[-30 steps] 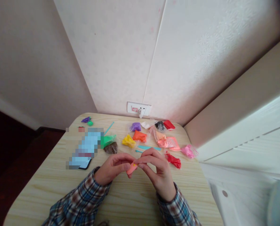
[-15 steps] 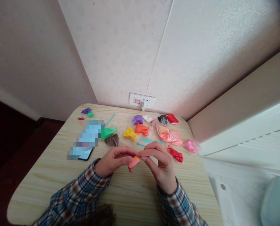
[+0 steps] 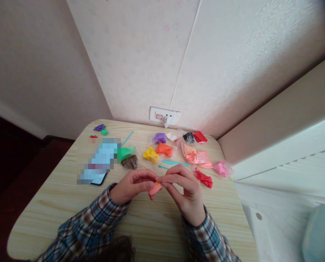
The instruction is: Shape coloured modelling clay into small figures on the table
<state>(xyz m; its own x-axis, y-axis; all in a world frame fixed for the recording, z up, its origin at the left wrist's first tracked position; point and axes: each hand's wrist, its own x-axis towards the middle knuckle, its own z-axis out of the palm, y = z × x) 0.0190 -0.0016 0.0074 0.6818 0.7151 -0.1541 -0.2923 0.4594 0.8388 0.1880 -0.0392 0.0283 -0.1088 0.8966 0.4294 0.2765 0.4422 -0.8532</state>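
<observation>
My left hand [image 3: 133, 187] pinches a small piece of coral-pink modelling clay [image 3: 154, 189] between thumb and fingers, above the table. A tiny yellow bit [image 3: 159, 184] sits on the clay's right side. My right hand [image 3: 185, 191] is closed, with thumb and index fingertips together at that yellow bit; whether they grip something small of their own is hidden. Just beyond the hands lie a flat light-blue clay tool [image 3: 175, 163], a red clay packet [image 3: 204, 178] and a brown clay packet [image 3: 130, 162].
Several clay packets lie toward the back, among them yellow [image 3: 151, 155], orange [image 3: 164, 149] and pink [image 3: 223, 169]. At left are a phone [image 3: 99, 179], partly blurred out, and a purple grape-like clay cluster [image 3: 99, 127]. A wall socket [image 3: 165, 115] holds a plug.
My right fingertips have shifted slightly left, closer over the yellow bit on the pink clay. My left hand keeps nearly the same place.
</observation>
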